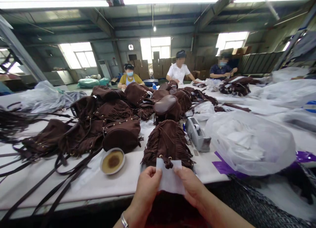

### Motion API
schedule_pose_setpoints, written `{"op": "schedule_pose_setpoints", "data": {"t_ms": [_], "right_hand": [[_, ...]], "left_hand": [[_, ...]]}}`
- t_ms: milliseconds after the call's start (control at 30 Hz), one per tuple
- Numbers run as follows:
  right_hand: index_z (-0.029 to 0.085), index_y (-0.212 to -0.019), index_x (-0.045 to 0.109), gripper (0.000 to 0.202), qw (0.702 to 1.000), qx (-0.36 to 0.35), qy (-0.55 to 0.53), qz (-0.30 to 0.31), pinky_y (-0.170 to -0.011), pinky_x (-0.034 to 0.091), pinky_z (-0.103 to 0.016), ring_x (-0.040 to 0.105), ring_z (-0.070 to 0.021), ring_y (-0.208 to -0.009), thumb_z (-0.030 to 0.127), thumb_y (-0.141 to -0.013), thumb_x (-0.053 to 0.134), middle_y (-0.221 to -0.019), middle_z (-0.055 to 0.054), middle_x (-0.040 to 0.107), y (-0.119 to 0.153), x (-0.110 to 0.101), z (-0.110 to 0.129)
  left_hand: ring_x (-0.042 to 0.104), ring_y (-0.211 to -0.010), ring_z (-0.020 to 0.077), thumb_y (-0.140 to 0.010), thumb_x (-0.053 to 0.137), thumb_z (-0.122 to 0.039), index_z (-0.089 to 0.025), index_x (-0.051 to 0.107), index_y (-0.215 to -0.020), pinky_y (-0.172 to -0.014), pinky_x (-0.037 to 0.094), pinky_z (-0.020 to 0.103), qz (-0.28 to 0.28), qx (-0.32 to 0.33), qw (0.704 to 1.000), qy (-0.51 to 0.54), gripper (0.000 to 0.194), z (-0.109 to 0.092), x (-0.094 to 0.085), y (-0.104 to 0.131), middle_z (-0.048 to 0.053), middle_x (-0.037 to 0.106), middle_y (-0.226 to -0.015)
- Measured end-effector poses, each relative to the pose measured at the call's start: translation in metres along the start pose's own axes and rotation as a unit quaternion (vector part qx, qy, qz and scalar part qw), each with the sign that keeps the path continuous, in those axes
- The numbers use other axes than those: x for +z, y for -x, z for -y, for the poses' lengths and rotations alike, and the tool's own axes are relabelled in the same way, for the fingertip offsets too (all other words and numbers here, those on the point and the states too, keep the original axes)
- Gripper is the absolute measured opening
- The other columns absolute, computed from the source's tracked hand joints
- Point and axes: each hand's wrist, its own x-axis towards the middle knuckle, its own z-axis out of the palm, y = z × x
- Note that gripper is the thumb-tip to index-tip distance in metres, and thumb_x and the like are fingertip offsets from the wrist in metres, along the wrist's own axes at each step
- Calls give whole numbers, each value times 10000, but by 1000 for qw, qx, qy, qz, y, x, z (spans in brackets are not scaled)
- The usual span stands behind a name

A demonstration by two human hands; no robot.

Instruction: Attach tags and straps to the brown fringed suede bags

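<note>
Both of my hands hold a small white paper sheet (pixel 170 182) at the table's front edge. My left hand (pixel 148 185) pinches its left side between thumb and fingers, and my right hand (pixel 191 183) pinches the right side. Just beyond the paper lies a dark brown fringed bag (pixel 170 136), with brass eyelets and a drawstring. The dark knotted end of the drawstring hangs over the sheet's top edge. My fingertips behind the sheet are hidden.
A round dish (pixel 113 161) stands left of the bag, near brown bags (pixel 123 132) and long straps. A grey tape dispenser (pixel 197 134) and a clear plastic bag (pixel 251 142) lie to the right. Three people (pixel 179 70) sit or stand across the table.
</note>
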Motion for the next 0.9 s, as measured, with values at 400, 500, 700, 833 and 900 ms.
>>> {"op": "schedule_pose_setpoints", "data": {"t_ms": [400,500,700,833,900], "right_hand": [[102,-857,701,308,994,49,96,-19,-630,535,-340,661,-210,-580,293,-635,795,-680,-77,731,-17,13,15],[106,-859,710,357,992,17,124,-8,-678,542,-355,677,-220,-645,311,-589,820,-724,-75,740,-16,11,14],[127,-797,724,287,972,-40,230,-41,-619,511,-291,646,-186,-637,320,-598,799,-712,-50,726,-14,13,16],[131,-739,723,234,953,-66,291,-45,-573,474,-253,622,-170,-614,341,-645,764,-677,-40,705,-14,14,16],[126,-706,717,239,940,-63,331,-58,-534,440,-238,599,-163,-584,357,-659,754,-630,-30,678,-15,13,15]], "left_hand": [[567,-564,136,-695,759,-518,-151,648,-776,-530,446,223,17,46,996,80,392,-1,0,-4,9,666,-637],[594,-566,151,-708,760,-530,-151,649,-833,-540,476,246,65,-4,983,171,415,-5,-2,-1,12,668,-644],[602,-520,157,-733,766,-483,-157,618,-863,-533,493,282,90,-98,969,210,381,3,4,-10,37,684,-666],[602,-534,177,-773,689,-584,-161,617,-807,-515,469,286,91,-77,988,98,430,9,12,-19,39,664,-634],[593,-552,181,-836,589,-585,-161,628,-722,-514,431,276,66,-31,997,-30,442,7,14,-21,47,655,-620]]}}
